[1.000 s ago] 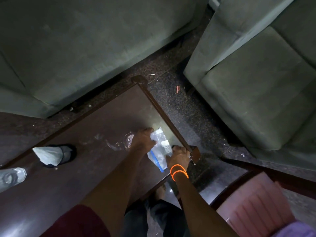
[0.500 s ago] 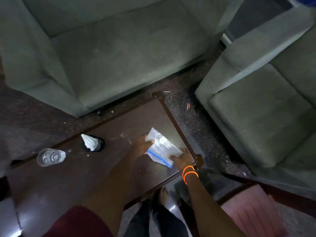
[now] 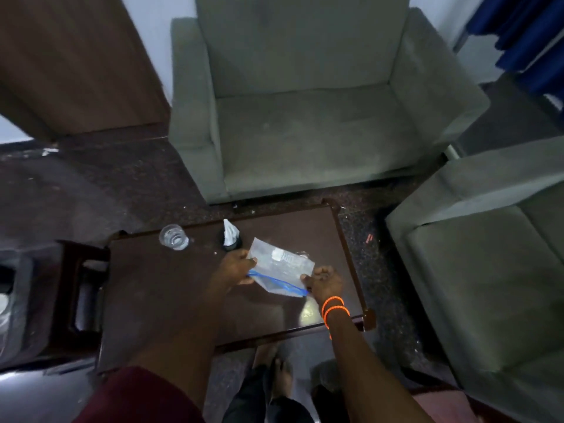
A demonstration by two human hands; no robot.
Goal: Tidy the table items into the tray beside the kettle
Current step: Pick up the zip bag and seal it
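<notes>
Since half a second ago, we have lifted the clear zip bag (image 3: 282,271) off the dark wooden table (image 3: 171,288) and now hold it stretched above the tabletop. Beyond the table stands a grey-green armchair (image 3: 305,129). Our left hand (image 3: 236,267) pinches the bag's left edge; our right hand (image 3: 325,283), with orange bands (image 3: 334,306) at the wrist, pinches its blue-zipped corner. Behind the bag sit a glass (image 3: 173,237) and a small dark holder with white tissue (image 3: 230,238).
</notes>
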